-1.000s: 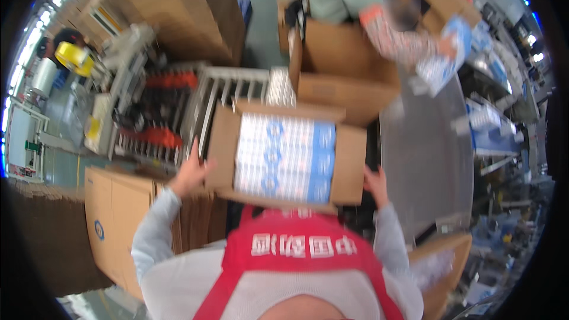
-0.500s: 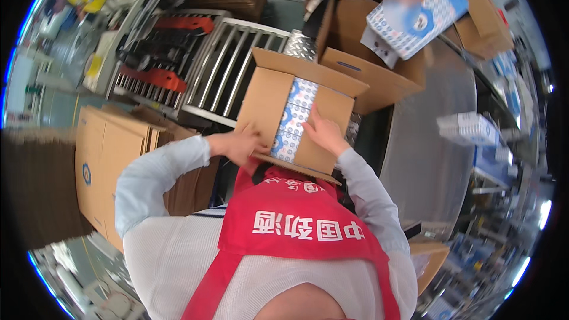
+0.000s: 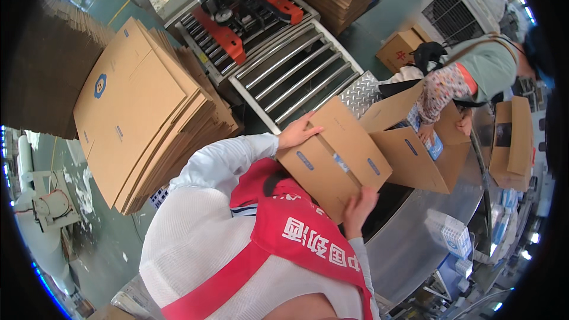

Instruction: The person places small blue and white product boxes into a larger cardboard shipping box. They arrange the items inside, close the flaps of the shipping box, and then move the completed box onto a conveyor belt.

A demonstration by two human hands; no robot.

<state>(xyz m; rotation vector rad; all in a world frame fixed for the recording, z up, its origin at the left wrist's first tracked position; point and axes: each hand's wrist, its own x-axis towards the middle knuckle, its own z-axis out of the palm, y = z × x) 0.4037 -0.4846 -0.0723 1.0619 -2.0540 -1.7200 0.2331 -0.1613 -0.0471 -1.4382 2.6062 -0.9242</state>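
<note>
A brown cardboard box (image 3: 332, 157) stands against my red apron, turned at an angle. Its top flaps are folded inward, and a narrow gap between them shows a blue-and-white printed pack (image 3: 341, 162). My left hand (image 3: 299, 131) grips the upper left edge, its fingers lying over the flap. On the lower right side, my right hand (image 3: 360, 208) holds the box by its edge, fingers partly hidden. Just right of it stands an open cardboard box (image 3: 409, 157), where a co-worker's hands (image 3: 428, 133) reach in among blue-and-white packs.
Ahead lies a roller conveyor (image 3: 296, 74) with red-orange guide rails (image 3: 220, 37) and a diamond-patterned metal plate (image 3: 359, 96) at its end. Flattened cartons (image 3: 139, 112) lean at my left. A metal table (image 3: 409, 231) runs along the right, near white-and-blue packs (image 3: 448, 232).
The box flaps have come down over the packs, and the box has turned. My hands have moved to its outer edges. The co-worker's pack has gone down into the neighbouring box. The view has swung.
</note>
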